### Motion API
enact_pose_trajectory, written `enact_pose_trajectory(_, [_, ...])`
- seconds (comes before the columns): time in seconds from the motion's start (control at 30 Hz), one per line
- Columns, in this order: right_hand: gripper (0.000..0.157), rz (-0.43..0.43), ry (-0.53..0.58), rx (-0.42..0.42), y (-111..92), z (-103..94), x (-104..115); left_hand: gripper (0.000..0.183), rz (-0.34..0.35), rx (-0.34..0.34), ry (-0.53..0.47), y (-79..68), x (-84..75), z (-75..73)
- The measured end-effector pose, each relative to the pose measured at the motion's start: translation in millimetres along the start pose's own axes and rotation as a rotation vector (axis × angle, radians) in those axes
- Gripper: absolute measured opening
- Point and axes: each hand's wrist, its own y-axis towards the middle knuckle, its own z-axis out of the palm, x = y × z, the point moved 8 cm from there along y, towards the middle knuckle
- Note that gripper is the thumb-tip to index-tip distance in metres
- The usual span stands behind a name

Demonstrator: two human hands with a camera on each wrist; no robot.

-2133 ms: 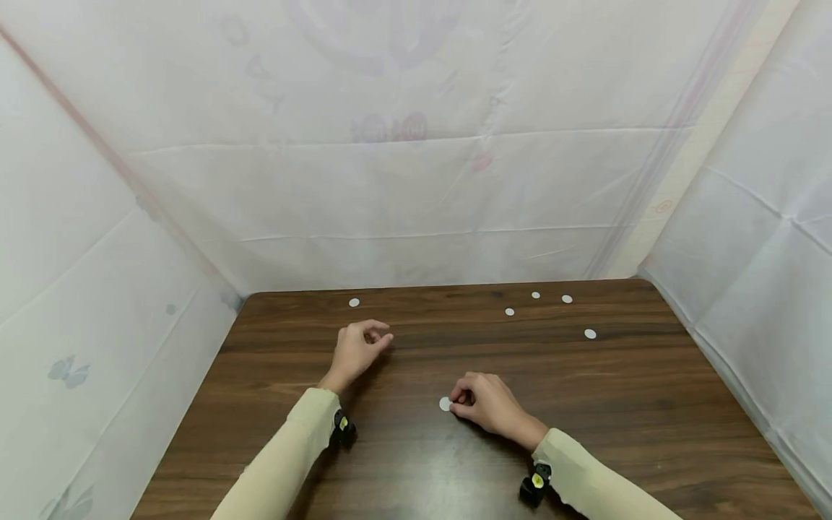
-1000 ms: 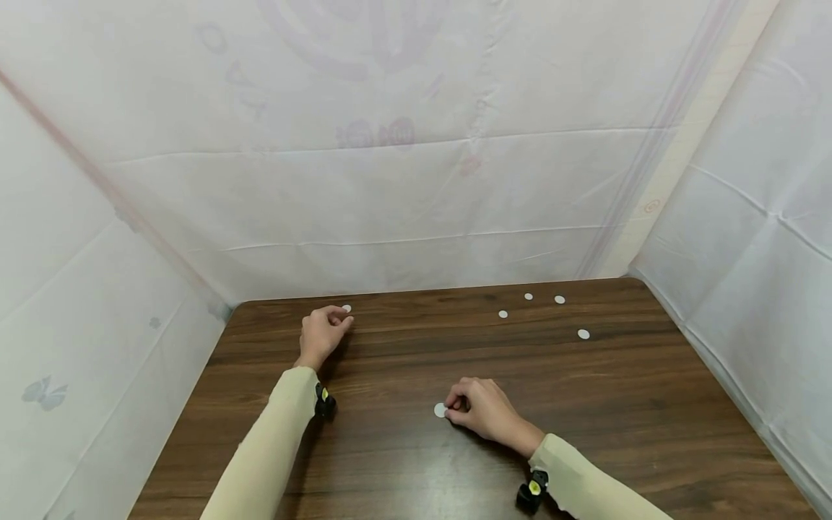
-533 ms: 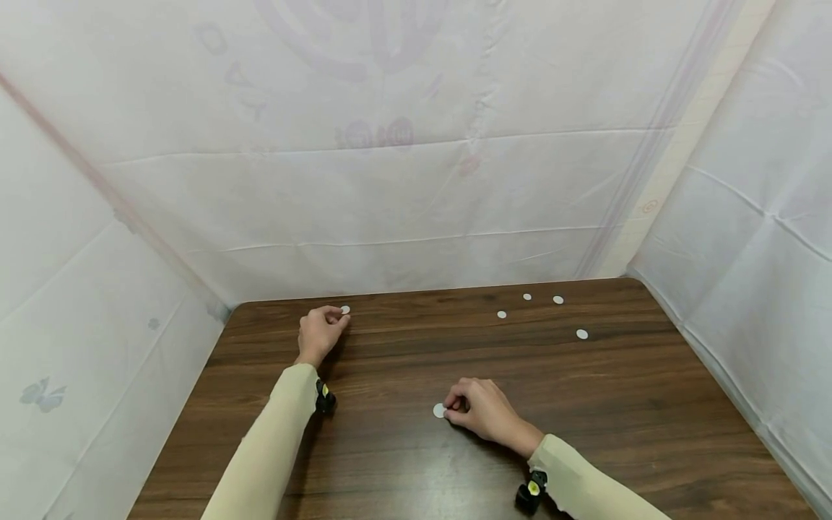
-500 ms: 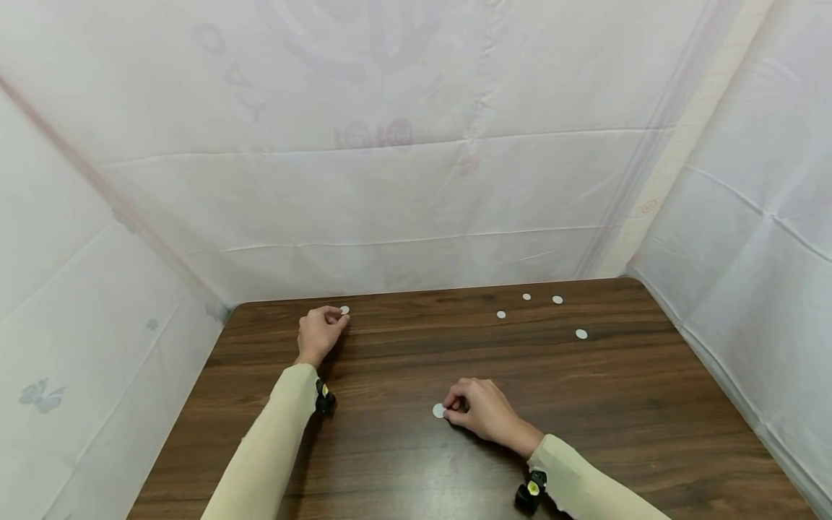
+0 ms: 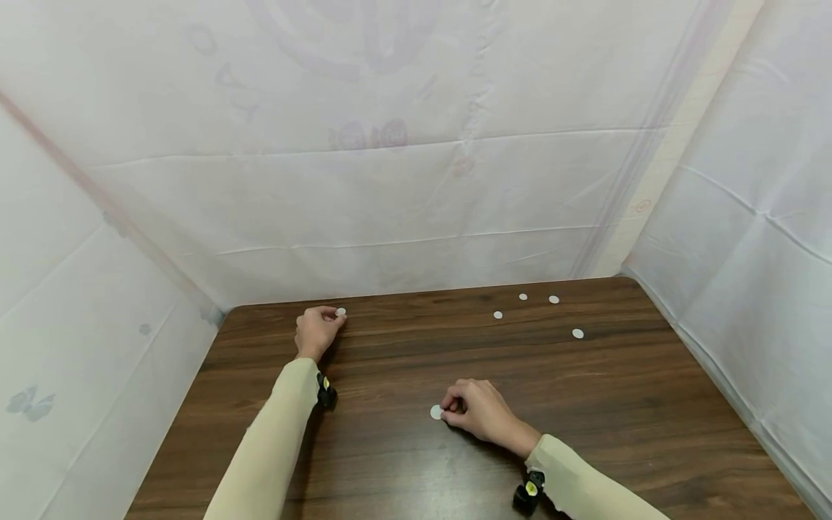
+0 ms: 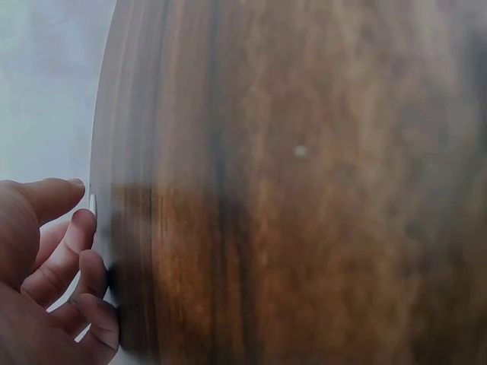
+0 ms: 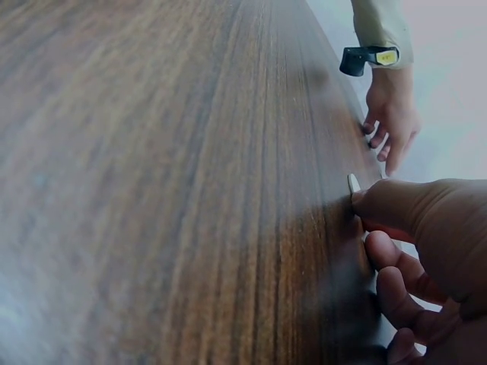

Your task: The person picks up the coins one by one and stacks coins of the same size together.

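Note:
Small flat white discs lie on a dark brown wooden table [image 5: 390, 361]. My left hand [image 5: 315, 331], reached out to the table's far left, has thumb and index finger at either side of one white disc [image 5: 341, 311] and pinches it. In the left wrist view that disc [image 6: 93, 204] shows edge-on by the index fingertip, the other fingers curled beneath. Near the middle front, my right hand [image 5: 484, 412] pinches a second white disc [image 5: 436, 412] by its right side. The right wrist view shows this disc [image 7: 353, 183] at the thumb tip.
Several more discs lie at the back right, among them one disc [image 5: 578, 334] nearer the front and one disc [image 5: 523, 297] close to the far edge. Printed white sheeting [image 5: 416, 195] stands behind the table and along both sides.
My left hand has moved left and away from me to the far-left disc, and its fingertips have closed about it. The right hand stays at its disc; the head view has shifted slightly.

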Motion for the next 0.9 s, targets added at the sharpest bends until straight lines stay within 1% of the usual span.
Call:
enact_pose_trajectory(0.13, [0.011,0.003,0.009,0.011,1.0,1.4,0.3,0.038,-0.032,0.017,0.023,1.8,5.7,0.5])
enact_pose_trajectory(0.4, [0.010,-0.005,0.001,0.004,1.9,1.3,1.7,0.039,-0.038,0.014,0.074,6.0,8.9,-2.5])
enact_pose_trajectory(0.67, [0.011,-0.004,0.010,0.011,1.5,1.1,2.7,0.035,-0.061,0.033,0.051,6.8,8.5,-4.4])
enact_pose_trajectory(0.9, [0.011,-0.006,0.021,0.000,1.1,0.7,2.5,0.034,-0.051,0.039,0.052,7.6,6.9,-3.7])
